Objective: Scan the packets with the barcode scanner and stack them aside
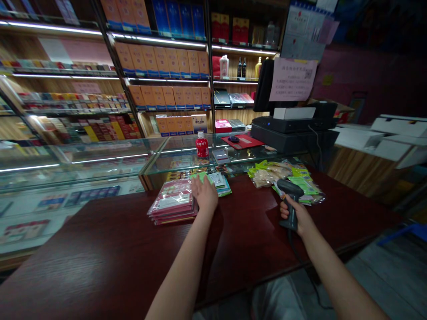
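My right hand [298,215] is wrapped round the handle of a black barcode scanner [291,188], its head tilted over green and clear plastic packets [307,184]. My left hand [204,194] reaches forward with fingers apart, at the right edge of a stack of pink plastic-wrapped packets [175,200]. Beyond its fingertips lie smaller green and white packets [220,183], partly covered by the hand. Whether the fingers press on a packet I cannot tell. The scanner's cable [295,253] runs down past the table edge.
A dark red wooden table [110,253] meets a glass display counter [160,153]. On the glass stand a red bottle [202,146] and a mouse [233,139] on a red mat. A black register with a monitor [263,86] is at the back right. Shelves of boxes [167,62] line the wall.
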The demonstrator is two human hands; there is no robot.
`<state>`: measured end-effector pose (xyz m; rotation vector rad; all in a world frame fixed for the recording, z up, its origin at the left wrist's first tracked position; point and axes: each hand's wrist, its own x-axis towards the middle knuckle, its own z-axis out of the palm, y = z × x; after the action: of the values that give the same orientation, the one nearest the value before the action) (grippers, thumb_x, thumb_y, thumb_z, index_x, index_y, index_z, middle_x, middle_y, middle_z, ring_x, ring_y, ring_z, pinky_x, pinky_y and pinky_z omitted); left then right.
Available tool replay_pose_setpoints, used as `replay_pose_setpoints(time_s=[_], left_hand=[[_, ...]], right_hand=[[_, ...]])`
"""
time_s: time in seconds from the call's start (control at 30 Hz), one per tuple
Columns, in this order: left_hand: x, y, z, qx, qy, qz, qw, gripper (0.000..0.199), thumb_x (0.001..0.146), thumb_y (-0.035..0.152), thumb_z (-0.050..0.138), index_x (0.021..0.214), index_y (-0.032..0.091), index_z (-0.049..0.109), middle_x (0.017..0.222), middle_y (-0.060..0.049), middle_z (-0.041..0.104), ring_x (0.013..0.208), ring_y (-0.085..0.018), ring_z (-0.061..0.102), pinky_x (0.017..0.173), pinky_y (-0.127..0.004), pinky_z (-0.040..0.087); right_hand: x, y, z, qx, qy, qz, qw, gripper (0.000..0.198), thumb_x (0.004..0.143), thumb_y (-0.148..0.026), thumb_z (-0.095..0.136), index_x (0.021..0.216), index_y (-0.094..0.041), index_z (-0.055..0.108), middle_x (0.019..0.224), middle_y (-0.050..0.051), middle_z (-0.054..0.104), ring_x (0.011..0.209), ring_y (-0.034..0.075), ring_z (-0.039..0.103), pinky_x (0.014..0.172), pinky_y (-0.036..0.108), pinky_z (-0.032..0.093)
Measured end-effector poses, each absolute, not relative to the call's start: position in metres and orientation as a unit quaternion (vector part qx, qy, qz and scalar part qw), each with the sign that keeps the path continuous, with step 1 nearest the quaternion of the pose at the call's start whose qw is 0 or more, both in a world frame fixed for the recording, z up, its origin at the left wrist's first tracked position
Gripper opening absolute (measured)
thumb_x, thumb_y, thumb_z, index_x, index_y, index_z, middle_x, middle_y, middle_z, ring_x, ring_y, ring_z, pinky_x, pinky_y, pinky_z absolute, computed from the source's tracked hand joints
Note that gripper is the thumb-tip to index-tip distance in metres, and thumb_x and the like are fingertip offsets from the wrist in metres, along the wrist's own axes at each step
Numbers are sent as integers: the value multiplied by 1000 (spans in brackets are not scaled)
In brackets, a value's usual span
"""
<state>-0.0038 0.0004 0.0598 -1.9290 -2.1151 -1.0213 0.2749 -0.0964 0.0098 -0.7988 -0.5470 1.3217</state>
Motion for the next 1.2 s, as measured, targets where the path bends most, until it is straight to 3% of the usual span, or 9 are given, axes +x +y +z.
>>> replay_pose_setpoints(time_s=[0.13,0.27,0.77,1.0,1.2], left_hand=[[-5,2,53,-723,-654,-208,82,55,91,44,39,139,17,45,151,-15,32,143,-33,17,114,-55,7],[-12,3,50,-715,-670,-167,108,60,91,52,36,137,16,47,150,-16,33,143,-32,18,114,-56,3],[-9,0,48,-689,-682,-204,141,60,86,51,50,134,14,51,148,-23,32,143,-37,15,110,-63,9],[37,-8,54,-761,-575,-288,85,55,85,42,55,131,11,51,148,-22,35,143,-34,15,113,-53,16],[106,-21,44,-833,-476,-282,22,46,89,36,49,128,12,52,142,-18,43,139,-30,28,111,-44,27]], right_hand=[[276,-97,10,-361,-245,586,682,35,64,-36,81,84,-19,59,53,-7,48,40,5,42,35,15,35],[275,-98,10,-364,-248,586,680,36,64,-37,81,85,-19,58,53,-7,47,40,6,42,35,15,35],[273,-99,14,-351,-238,584,692,32,63,-34,82,79,-20,58,53,-7,48,40,6,42,35,15,35],[273,-109,20,-368,-206,553,718,38,58,-35,85,80,-20,57,51,-7,49,40,6,42,33,14,35],[287,-130,25,-383,-200,508,745,39,58,-36,85,82,-20,58,51,-7,51,39,6,43,33,16,37]])
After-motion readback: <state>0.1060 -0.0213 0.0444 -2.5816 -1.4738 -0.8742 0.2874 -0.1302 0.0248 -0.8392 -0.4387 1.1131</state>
